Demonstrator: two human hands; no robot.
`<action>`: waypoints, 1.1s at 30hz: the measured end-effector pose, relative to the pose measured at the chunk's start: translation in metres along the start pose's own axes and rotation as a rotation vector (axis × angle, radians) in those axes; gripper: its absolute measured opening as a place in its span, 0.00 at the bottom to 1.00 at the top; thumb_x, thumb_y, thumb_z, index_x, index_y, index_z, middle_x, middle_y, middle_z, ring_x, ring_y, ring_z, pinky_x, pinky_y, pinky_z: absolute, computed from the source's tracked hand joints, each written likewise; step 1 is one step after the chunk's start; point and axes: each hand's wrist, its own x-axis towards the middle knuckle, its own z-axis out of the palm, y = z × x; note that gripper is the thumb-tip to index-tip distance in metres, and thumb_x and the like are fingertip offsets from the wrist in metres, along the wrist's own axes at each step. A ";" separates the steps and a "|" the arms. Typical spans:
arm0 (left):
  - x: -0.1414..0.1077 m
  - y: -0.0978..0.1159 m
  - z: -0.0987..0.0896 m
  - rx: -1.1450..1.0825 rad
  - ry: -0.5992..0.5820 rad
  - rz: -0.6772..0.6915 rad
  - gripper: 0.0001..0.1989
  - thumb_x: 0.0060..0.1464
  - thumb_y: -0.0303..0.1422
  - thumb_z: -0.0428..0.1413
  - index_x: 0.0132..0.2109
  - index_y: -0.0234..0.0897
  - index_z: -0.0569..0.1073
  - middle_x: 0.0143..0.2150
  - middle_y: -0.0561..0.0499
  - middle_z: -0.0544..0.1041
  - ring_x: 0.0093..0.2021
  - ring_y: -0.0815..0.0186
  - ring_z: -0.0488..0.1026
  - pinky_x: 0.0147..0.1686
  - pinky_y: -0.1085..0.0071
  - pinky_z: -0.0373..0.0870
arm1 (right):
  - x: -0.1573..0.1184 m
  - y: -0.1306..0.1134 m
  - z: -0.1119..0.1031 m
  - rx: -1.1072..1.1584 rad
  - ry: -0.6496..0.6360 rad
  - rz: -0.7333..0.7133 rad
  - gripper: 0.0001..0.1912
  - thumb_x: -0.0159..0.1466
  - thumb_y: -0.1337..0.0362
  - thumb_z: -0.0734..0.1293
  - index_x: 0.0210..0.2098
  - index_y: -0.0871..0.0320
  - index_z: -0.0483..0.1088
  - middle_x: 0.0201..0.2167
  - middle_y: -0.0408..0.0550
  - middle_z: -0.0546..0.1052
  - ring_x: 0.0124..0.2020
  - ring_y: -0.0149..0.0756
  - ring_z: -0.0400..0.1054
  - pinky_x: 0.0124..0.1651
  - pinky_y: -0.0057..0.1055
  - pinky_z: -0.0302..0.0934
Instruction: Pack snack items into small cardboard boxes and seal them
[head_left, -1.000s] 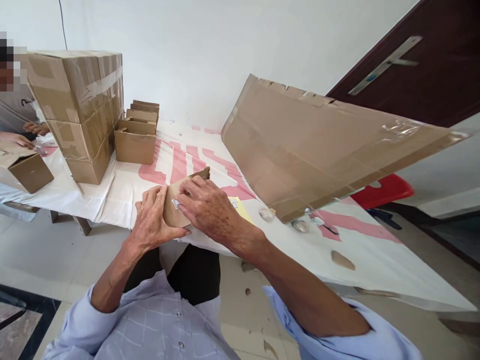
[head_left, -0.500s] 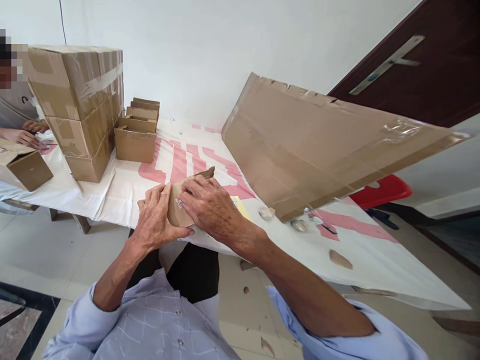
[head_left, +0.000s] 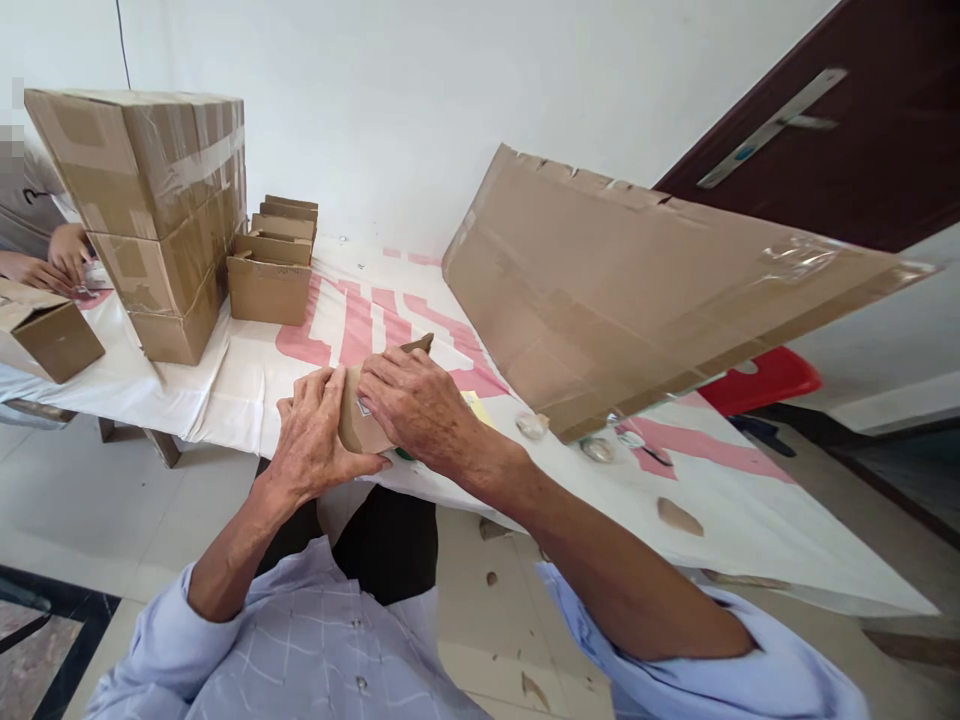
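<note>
One shirt (head_left: pixel 300 640): pale blue with thin white grid lines, worn by the person
Left hand (head_left: pixel 311 430): partly open, gripping the left side of a small cardboard box (head_left: pixel 358 425), thumb along its near edge
Right hand (head_left: pixel 420 405): fingers curled and resting on the box's upper face; whether they pinch anything cannot be seen
Small cardboard box: between both hands at the cloth's near edge, a brown flap (head_left: pixel 420 344) sticking up beyond the fingers
Box label (head_left: pixel 364 407): white with dark marks, partly covered by the right hand, too small to read
Tablecloth (head_left: pixel 244 400): white, with large red shapes like parts of printed characters, not readable
Yellow sheet (head_left: pixel 476 405): mostly hidden behind the right forearm
Clear round items (head_left: pixel 598 450): two, resembling tape rolls, near the foot of a big cardboard panel (head_left: pixel 637 285) that stands tilted
Taped boxes (head_left: pixel 165 200): stacked three high at left, beside a row of open boxes (head_left: pixel 270 288)
Co-worker's hands (head_left: pixel 67 255): beyond a loose box at far left; a black mark on the grey shirt (head_left: pixel 30 205) is unreadable
Door (head_left: pixel 855 160): dark, its metal handle plate bearing a blue patch
</note>
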 end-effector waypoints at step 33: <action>-0.055 -0.076 -0.024 -0.157 0.296 -0.332 0.16 0.55 0.46 0.64 0.42 0.39 0.79 0.40 0.46 0.79 0.38 0.56 0.78 0.41 0.57 0.79 | -0.061 -0.045 -0.021 1.407 0.218 0.735 0.07 0.64 0.60 0.71 0.31 0.56 0.76 0.29 0.43 0.79 0.30 0.31 0.71 0.36 0.30 0.69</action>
